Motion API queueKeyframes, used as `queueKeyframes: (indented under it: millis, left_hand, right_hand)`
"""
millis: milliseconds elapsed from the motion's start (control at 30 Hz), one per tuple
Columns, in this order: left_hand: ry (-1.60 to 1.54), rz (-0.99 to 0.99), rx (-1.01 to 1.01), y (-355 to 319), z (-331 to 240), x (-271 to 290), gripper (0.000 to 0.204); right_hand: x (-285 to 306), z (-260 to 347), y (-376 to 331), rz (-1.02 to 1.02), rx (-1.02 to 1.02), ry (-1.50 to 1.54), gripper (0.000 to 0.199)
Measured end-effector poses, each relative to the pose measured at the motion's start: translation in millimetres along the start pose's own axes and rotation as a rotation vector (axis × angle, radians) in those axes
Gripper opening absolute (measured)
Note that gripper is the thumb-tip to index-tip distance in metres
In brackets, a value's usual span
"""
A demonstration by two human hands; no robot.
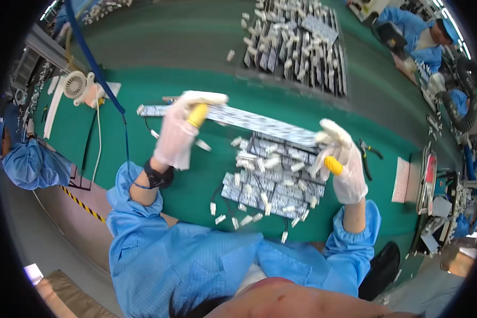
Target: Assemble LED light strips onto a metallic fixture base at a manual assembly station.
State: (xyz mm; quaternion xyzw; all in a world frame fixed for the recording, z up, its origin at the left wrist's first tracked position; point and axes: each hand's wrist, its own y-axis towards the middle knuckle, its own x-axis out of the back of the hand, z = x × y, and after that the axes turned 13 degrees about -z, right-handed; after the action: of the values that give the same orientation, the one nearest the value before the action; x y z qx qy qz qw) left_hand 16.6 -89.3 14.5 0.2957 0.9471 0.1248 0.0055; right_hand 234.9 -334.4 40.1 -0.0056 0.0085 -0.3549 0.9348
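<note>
Head view, the only one. Step in hand looks like handling one long strip board (265, 124), carried by hand above the green worktop (188, 196), slanting from far left to nearer right. Next move, my read: calls for both ends supported and level, keeping clear of the loose leads below.

Left hand (181, 127): closed in a narrow pinch near the strip's left end, a short bit sticking out past it; yellow cover on one digit. Right hand (343, 159): partly open, fingers at the strip's right end, yellow-covered digit well apart from them; can't tell if it grips or only steadies. Both hands slightly blurred.

Near side, just beyond the person's body: group of boards (278, 190) with white connectors. Right of right hand: cutters (367, 157).
</note>
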Motion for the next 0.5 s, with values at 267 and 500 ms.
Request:
queueKeyframes:
  millis: [267, 500]
  left_hand:
    - [0.722, -0.076, -0.238, 87, 45, 111, 0.024]
    - [1.444, -0.214, -0.138, 71, 53, 104, 0.026]
  right_hand:
    - [20, -12, 15, -0.083, -0.015, 0.027, 0.046]
    - [33, -57, 39, 0.021, 0.683, -1.283, 0.029]
